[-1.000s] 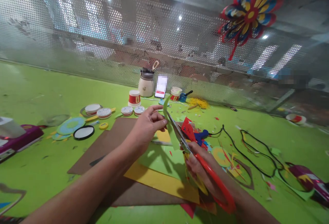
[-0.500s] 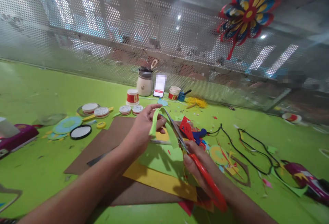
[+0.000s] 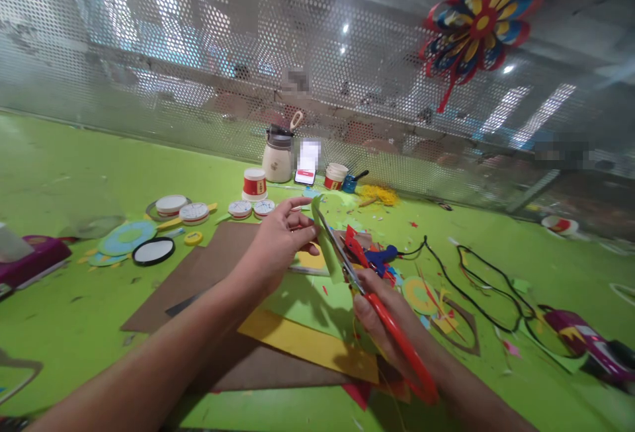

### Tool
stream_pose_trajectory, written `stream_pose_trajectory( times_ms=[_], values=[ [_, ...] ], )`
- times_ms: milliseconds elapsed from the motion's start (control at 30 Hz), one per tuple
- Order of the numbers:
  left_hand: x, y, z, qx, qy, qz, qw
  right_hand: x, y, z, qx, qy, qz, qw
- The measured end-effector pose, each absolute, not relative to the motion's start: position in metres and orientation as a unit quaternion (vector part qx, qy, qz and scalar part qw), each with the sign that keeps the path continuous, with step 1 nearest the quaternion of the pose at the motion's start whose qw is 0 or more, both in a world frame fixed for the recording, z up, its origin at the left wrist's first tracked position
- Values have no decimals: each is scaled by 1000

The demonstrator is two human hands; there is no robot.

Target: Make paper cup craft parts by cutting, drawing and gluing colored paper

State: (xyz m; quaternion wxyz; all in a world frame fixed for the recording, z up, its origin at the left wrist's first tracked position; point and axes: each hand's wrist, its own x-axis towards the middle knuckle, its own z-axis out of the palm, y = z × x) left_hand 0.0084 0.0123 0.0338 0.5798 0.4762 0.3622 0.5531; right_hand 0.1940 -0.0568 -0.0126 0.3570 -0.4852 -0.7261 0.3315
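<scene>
Strip [image 3: 326, 247], scissors [image 3: 384, 323] — paper sheets [image 3: 307, 347], cord [image 3: 496, 296] nr

Left hand [image 3: 280, 247] raised at centre, thumb and fingertips pinched together, left forearm [image 3: 163, 359] stretching in from lower left; right hand [image 3: 384, 319] sits lower, fingers apparently curled closed, wrist partly hidden.

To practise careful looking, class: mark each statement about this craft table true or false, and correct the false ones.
1. The right hand holds red-handled scissors. True.
2. The left hand pinches a blue strip. False: the paper strip is green.
3. A yellow sheet lies on the table beneath the hands. True.
4. The paper pinwheel lies flat on the table. False: it hangs high by the perforated screen.
</scene>
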Motion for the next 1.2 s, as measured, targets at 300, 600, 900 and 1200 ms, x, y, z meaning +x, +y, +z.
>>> stream_pose_trajectory(
  times_ms=[300,600,900,1200],
  values=[
    [7,14,33,478,357,551,583,193,-60,-10,-492,-718,343,352],
    [7,15,33,478,354,552,584,191,-60,-7,-502,-710,353,346],
    [6,16,33,478,355,545,591,194,-59,-11,-495,-711,352,356],
    [5,15,35,471,348,536,608,195,-59,-14,-508,-703,330,372]
  ],
)
